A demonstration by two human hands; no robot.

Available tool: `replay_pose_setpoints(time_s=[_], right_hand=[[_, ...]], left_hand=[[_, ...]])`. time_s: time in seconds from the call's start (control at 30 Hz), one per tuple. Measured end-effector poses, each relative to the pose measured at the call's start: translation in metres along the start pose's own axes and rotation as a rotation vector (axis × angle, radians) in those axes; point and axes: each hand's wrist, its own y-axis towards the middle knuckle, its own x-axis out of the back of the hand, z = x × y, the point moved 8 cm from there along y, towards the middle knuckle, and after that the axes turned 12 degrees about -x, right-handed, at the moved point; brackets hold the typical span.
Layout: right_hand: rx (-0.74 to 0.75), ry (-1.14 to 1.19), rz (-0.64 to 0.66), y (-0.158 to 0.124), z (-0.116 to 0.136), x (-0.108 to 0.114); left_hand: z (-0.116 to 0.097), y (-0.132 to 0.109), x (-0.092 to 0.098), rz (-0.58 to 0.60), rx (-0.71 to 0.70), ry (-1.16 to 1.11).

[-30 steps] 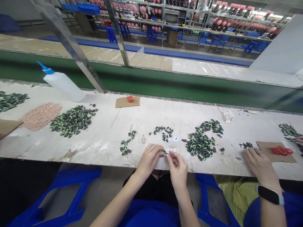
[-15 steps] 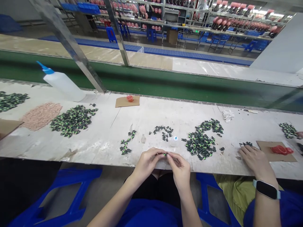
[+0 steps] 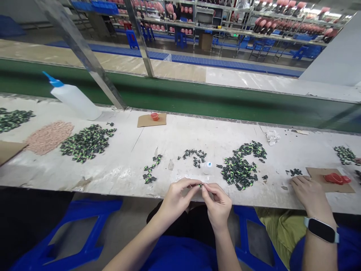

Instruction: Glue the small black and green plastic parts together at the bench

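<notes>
Fingers (image 3: 207, 194) pinch a tiny piece (image 3: 200, 185), dark with some green.

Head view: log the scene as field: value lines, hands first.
left hand: grip closed on a small black-and-green part
right hand: grip closed on the same part
ahead of hands: blue-tipped white bottle
right of bottle: pile of black-and-green parts
co-worker's hand: beside red item on cardboard
</notes>
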Motion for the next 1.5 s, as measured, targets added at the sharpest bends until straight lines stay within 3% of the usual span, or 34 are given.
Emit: replay_pose_setpoints(time_s=[0.23,0.67,0.93,1.1,1.2,1.37,1.43,1.5], right_hand=[[0.04,-0.103,0.049,0.003,0.007,0.002],[-0.025,-0.051,0.069,0.004,0.002,0.001],[-0.26,0.061,-0.01,0.007,-0.029,0.009],[-0.279,0.057,-0.009,0.009,-0.03,0.013],[-0.151,-0.087,-0.113,0.014,-0.019,0.033],[0.125,-0.444,-0.419,0.028,0.007,0.076],[0.221,-0.566,-0.421,0.035,0.015,0.074],[0.294,-0.677,-0.351,0.04,0.019,0.06]], left_hand=[[0.005,0.003,-0.002,0.009,0.139,-0.057],[-0.001,0.0,-0.004,0.055,0.161,-0.079],[-0.004,0.002,-0.01,0.075,-0.005,-0.029],[0.0,0.0,-0.009,0.183,0.01,-0.028],[0.01,0.004,0.016,0.15,0.014,0.085],[0.04,0.014,0.102,-0.152,0.07,0.536],[0.053,0.018,0.126,-0.193,0.1,0.725],[0.065,0.024,0.136,-0.183,0.102,0.838]])
